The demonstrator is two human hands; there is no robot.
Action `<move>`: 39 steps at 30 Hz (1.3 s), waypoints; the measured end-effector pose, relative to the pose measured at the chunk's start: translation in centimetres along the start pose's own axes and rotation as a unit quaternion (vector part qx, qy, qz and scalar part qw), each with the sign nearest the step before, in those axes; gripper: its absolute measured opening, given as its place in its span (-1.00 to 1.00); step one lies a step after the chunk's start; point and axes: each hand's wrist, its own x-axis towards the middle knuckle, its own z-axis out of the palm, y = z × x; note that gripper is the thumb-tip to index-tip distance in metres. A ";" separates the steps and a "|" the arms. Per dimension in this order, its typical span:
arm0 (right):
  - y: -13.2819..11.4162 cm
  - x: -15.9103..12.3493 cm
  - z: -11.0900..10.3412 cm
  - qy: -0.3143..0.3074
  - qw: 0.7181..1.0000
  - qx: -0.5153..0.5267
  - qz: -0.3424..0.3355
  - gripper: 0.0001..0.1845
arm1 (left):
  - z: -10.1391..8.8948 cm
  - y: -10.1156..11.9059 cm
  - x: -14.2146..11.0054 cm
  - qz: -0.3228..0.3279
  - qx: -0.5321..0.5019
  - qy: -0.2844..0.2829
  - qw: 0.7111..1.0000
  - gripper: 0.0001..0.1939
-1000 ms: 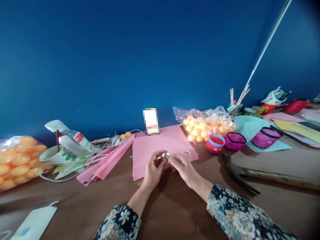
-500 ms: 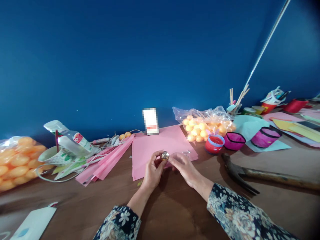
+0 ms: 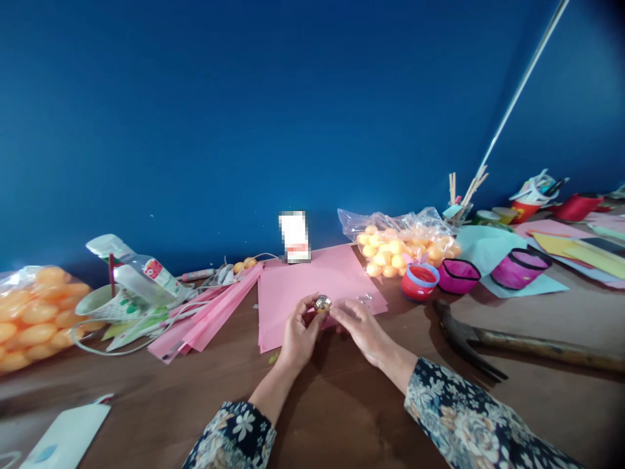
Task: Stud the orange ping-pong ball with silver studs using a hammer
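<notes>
My left hand [image 3: 299,332] pinches a small shiny golden ball [image 3: 322,303] between thumb and fingers, just above the near edge of a pink paper stack [image 3: 312,281]. My right hand [image 3: 359,326] reaches in from the right with its fingertips against the same ball, fingers curled close together. Both hands hover low over the brown wooden table [image 3: 342,404]. A few tiny shiny bits [image 3: 365,299] lie on the pink paper beside my right hand.
A hammer [image 3: 493,340] lies to the right. Behind it stand a red cup [image 3: 418,282], two magenta cups [image 3: 458,275] and a bag of orange balls [image 3: 403,246]. Left are pink paper strips [image 3: 209,316], a tipped bottle [image 3: 134,270], another orange ball bag [image 3: 34,316].
</notes>
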 end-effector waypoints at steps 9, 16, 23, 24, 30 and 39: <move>0.0 0.0 0.0 0.000 1.000 -0.026 -0.008 -0.78 | 0.0 0.2 0.0 0.002 0.009 0.002 1.000 -0.60; 0.1 0.0 0.0 -0.009 1.000 -0.019 -0.006 -0.79 | 0.0 0.0 0.0 0.007 0.002 0.001 1.000 -0.60; 0.2 0.0 0.0 -0.012 1.000 -0.004 -0.002 -0.82 | 0.0 0.1 0.0 0.007 0.009 0.000 1.000 -0.62; 0.2 0.0 0.0 -0.011 1.000 -0.003 -0.001 -0.82 | 0.0 0.1 0.0 0.008 0.010 0.001 1.000 -0.62; 0.1 0.0 -0.1 -0.017 1.000 0.001 0.006 -0.80 | 0.1 0.1 0.1 0.008 0.003 0.000 1.000 -0.62; 0.0 0.0 0.0 -0.015 1.000 -0.009 0.013 -0.76 | 0.1 0.2 0.0 0.006 -0.004 0.002 1.000 -0.65</move>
